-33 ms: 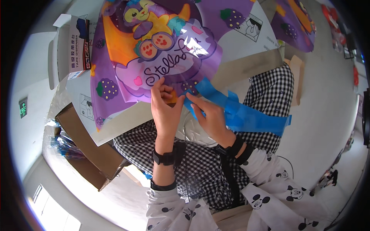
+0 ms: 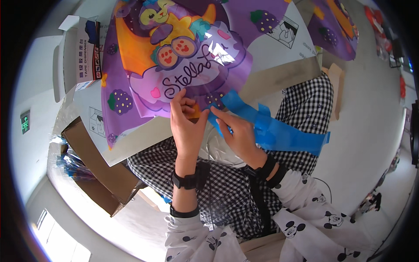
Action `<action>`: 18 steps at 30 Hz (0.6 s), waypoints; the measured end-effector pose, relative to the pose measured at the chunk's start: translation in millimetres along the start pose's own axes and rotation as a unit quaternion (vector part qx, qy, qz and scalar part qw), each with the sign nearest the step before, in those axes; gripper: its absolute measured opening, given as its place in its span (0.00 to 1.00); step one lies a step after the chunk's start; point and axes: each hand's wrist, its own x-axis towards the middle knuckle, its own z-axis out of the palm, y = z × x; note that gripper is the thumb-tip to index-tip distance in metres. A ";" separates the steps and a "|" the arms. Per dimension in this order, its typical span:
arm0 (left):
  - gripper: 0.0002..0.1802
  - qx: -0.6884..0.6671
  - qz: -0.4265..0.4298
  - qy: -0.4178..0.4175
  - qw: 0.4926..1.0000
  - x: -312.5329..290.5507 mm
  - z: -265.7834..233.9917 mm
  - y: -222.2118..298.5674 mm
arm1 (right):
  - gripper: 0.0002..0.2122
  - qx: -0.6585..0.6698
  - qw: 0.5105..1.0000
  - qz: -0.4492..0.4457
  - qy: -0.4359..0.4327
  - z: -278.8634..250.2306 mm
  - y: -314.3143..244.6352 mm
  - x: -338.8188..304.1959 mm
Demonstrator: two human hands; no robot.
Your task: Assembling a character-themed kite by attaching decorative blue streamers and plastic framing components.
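A glossy purple plastic sheet [image 2: 120,102] with cartoon animals, berries and lettering spreads out in front of me. My left hand [image 2: 187,118] is at its near edge, fingers curled at the film and thumb stretched toward the other hand. A crumpled strip of blue film [image 2: 288,134] runs from the sheet's edge to the right over my thigh. My right hand [image 2: 238,133] holds its near end between index finger and thumb, close to the left thumb. Exactly what lies under the fingertips is hidden.
A white tabletop with a pale printed sheet [image 2: 283,48] lies underneath. At the left stand a tape dispenser box [image 2: 87,56] and an open brown carton [image 2: 98,161] with shiny packets beside it. Another purple printed piece [image 2: 334,32] hangs at the far right, above a cardboard flap [image 2: 335,89].
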 end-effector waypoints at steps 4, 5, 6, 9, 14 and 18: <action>0.37 0.010 -0.002 -0.004 1.000 -0.4 -1.5 0.0 | 0.17 0.023 1.000 -0.005 0.017 3.6 0.9 2.0; 0.37 0.010 -0.006 -0.006 1.000 -0.8 -1.3 0.3 | 0.16 0.031 0.999 -0.018 0.033 5.4 2.5 1.5; 0.37 0.011 -0.010 -0.005 1.000 -1.2 -0.5 1.5 | 0.16 0.030 0.999 -0.014 0.031 5.5 3.5 1.6; 0.38 0.014 -0.016 -0.010 1.000 -0.8 -0.1 4.2 | 0.16 0.010 0.999 -0.019 0.025 2.0 3.6 3.7; 0.38 0.011 -0.029 -0.017 0.999 -0.6 0.6 5.6 | 0.17 -0.004 0.999 -0.032 0.024 0.3 3.0 5.0; 0.38 0.004 -0.028 -0.013 1.000 -0.4 0.6 5.5 | 0.19 -0.006 0.999 -0.039 0.027 3.0 6.1 2.2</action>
